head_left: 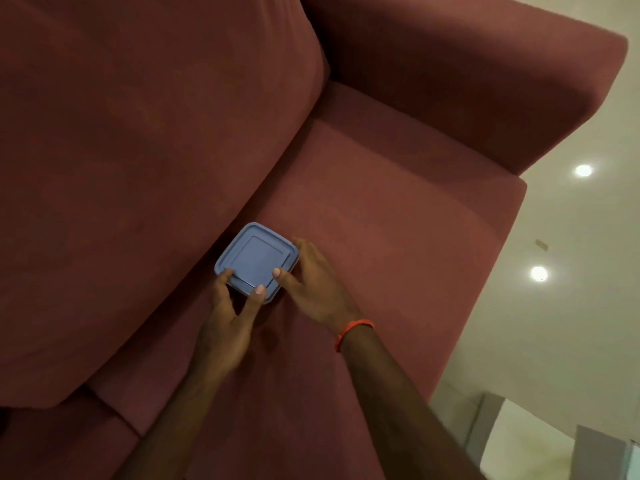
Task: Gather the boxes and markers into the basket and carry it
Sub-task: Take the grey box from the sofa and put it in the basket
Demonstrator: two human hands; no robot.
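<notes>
A square blue lidded box (pixel 257 258) sits on the red sofa seat (pixel 381 244), close to the back cushion. My left hand (pixel 228 327) grips its near edge, with fingertips on the lid's near corner and left side. My right hand (pixel 313 284), with an orange band at the wrist, clasps the box's right side, thumb on the lid. Both hands hold the box. No basket and no markers are in view.
The sofa's large back cushion (pixel 145 174) rises at the left and its armrest (pixel 485 84) closes off the far right. A glossy pale floor (pixel 571 306) lies to the right, with a grey and white object (pixel 540 441) at the bottom right corner.
</notes>
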